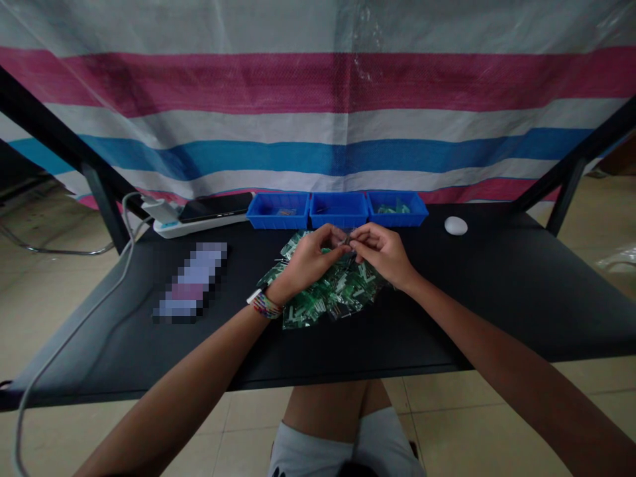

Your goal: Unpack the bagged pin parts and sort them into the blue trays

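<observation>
Both hands meet above a pile of small green-printed plastic packets (305,308) on the black table. My left hand (318,248), with a woven bracelet at its wrist, pinches a small greyish thing too tiny to name. From the other side, my right hand (380,248) pinches at the same spot, thumb and fingers closed. Just behind the hands, three blue bins stand in a row. The left bin (253,218) holds a few small pieces, and the right bin (420,218) has some greenish-white pieces. Little can be made out inside the middle bin (338,218).
A white power strip (193,228) with a plugged-in charger lies at the back left, a black phone (216,207) resting on it. Nearer lies a pixelated phone-shaped object (193,281). A white mouse (456,226) sits at right. A cable (82,324) crosses the table's left side.
</observation>
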Demonstrator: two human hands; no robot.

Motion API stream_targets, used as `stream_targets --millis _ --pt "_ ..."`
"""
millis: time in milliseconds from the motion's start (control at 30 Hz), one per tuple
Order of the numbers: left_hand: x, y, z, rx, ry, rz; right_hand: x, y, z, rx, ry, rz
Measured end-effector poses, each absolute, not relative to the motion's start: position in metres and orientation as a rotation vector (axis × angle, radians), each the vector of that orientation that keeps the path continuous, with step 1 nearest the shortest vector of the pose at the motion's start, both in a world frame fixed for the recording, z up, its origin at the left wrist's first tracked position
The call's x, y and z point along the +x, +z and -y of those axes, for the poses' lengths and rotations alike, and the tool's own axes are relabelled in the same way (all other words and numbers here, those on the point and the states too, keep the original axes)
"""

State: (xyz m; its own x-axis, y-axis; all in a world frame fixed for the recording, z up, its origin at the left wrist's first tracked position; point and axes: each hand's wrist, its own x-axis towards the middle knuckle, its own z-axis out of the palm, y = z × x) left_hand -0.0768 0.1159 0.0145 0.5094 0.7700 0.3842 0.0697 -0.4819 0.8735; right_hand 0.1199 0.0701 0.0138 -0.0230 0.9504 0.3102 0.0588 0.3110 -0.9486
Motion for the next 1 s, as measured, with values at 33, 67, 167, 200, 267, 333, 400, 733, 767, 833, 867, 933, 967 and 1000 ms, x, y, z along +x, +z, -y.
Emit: stream_targets --millis 33,67,167,200,267,333,400,733,767,833,867,933,967,1000 --pt "-0.077 0.014 -0.116 1.892 1.029 -0.692 0.12 0.014 -0.071 -1.011 0.955 1.394" --pt "-0.076 0.014 -0.116 1.893 1.027 -0.693 0.121 0.013 -0.071 -1.014 0.957 1.392" --pt "-0.075 0.017 -0.113 1.885 1.031 -0.725 0.123 0.013 -0.073 -1.024 0.952 1.389" --pt "-0.075 0.018 -0.111 1.883 1.039 -0.747 0.124 0.014 -0.073 -1.025 0.946 1.388" --pt "-0.076 0.022 -0.109 1.878 1.078 -0.808 0.126 0.016 -0.073 -1.017 0.92 1.388" --pt "-0.078 0.025 -0.108 1.859 1.133 -0.874 0.127 0.019 -0.072 -1.006 0.868 1.383" --pt "-0.08 0.029 -0.107 1.814 1.14 -0.918 0.128 0.021 -0.071 -1.001 0.775 1.394" --pt "-0.076 0.033 -0.102 1.613 0.902 -0.782 0.125 0.021 -0.067 -0.988 0.443 1.536" --pt "-0.075 0.033 -0.102 1.607 0.912 -0.787 0.124 0.021 -0.067 -0.996 0.448 1.527" --pt "-0.075 0.032 -0.103 1.574 0.944 -0.789 0.125 0.021 -0.067 -0.997 0.507 1.477" --pt "-0.075 0.031 -0.103 1.557 0.959 -0.789 0.125 0.021 -0.068 -0.99 0.563 1.44" --pt "-0.075 0.031 -0.104 1.537 0.98 -0.791 0.126 0.02 -0.07 -0.972 0.703 1.36" --pt "-0.075 0.031 -0.105 1.533 0.984 -0.794 0.126 0.019 -0.071 -0.964 0.773 1.322" --pt "-0.076 0.031 -0.105 1.535 0.984 -0.796 0.127 0.018 -0.072 -0.957 0.836 1.29"
